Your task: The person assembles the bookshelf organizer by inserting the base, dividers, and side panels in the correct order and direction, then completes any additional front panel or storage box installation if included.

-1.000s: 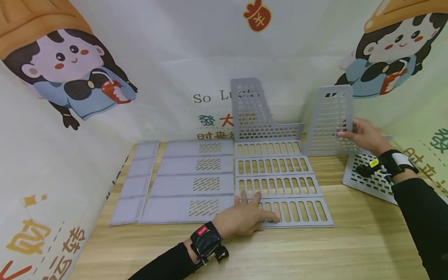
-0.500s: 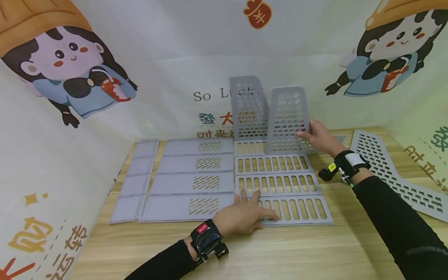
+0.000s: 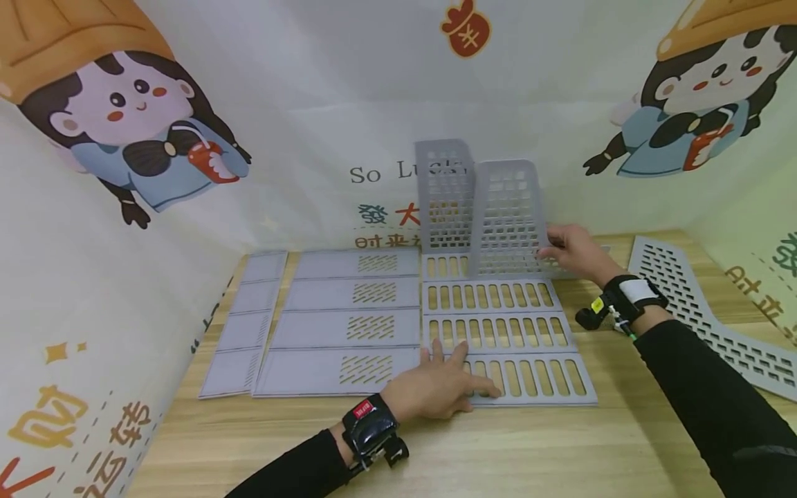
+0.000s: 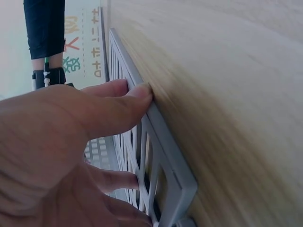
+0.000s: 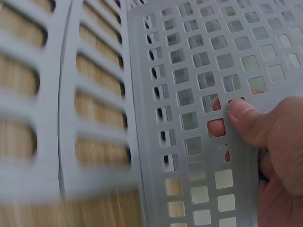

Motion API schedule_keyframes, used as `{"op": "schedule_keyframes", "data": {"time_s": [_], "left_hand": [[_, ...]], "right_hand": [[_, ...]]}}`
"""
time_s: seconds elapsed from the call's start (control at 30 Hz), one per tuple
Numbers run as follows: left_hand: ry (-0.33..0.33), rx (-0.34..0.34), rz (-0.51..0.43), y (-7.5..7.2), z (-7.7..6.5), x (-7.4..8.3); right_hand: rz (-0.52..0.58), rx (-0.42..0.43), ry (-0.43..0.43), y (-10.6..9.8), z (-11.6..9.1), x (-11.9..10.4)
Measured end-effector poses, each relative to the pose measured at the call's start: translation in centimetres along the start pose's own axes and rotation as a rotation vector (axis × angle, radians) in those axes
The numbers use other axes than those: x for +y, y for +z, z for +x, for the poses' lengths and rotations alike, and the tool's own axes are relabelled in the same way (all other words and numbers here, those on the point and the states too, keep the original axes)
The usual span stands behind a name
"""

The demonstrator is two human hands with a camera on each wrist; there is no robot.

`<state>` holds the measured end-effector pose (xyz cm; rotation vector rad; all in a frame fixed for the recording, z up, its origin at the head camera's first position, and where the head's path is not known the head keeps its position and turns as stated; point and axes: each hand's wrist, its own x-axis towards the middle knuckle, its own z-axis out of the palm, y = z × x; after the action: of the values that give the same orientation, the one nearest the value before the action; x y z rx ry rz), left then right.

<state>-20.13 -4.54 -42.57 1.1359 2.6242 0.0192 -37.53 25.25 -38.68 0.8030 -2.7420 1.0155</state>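
Note:
My left hand lies with spread fingers on the front section of a flat grey slotted panel. In the left wrist view its thumb touches the panel's front edge, and other fingers rest over the slots. Toward the back, my right hand pinches an upright grey perforated panel, thumb in front and fingers showing behind through the holes in the right wrist view. Its lower edge is at the seam between the rearmost slotted sections. Directly behind, a similar perforated panel stands upright against the rear edge, partly hidden.
Grey panels with diagonal slits adjoin the slotted one on the left. Farther left lies a narrower row of grey panels. A perforated L-shaped panel lies flat at the right. The wooden table meets a printed backdrop.
My right hand has carried the perforated panel left from the right side, then lowered it slightly at the slotted panel. The left hand stays in place.

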Motion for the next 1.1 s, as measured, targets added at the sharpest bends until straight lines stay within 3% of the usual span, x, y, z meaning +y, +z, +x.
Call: {"op": "schedule_keyframes", "data": {"time_s": [0.13,0.33,0.47,0.67,0.73,0.83,0.93,1.0,1.1], "left_hand": [[0.012,0.003,0.005,0.0,0.1,0.1],[0.029,-0.006,0.020,-0.3,0.1,0.3],[0.011,-0.008,0.000,-0.4,-0.3,0.4],[0.031,0.019,-0.025,0.0,-0.7,0.0],[0.038,0.033,-0.011,0.0,-0.6,0.0],[0.034,0.053,-0.005,-0.1,-0.4,-0.1],[0.026,0.059,-0.020,-0.2,-0.1,0.0],[0.022,0.058,-0.031,0.0,0.0,0.1],[0.018,0.048,-0.040,0.3,0.0,0.2]], "right_hand": [[0.032,0.003,-0.005,2.2,1.2,-1.8],[-0.014,0.069,-0.042,5.0,2.8,-4.3],[-0.024,0.082,-0.038,5.7,3.4,-4.9],[-0.045,0.030,-0.082,6.0,3.4,-4.3],[-0.024,0.054,-0.112,5.6,3.1,-3.7],[0.046,0.197,-0.126,4.1,2.2,-2.4],[0.076,0.342,-0.037,1.4,0.3,-0.6],[0.039,0.320,0.091,-1.1,-1.6,0.6],[-0.081,0.095,0.301,-4.9,-5.2,2.6]]}}
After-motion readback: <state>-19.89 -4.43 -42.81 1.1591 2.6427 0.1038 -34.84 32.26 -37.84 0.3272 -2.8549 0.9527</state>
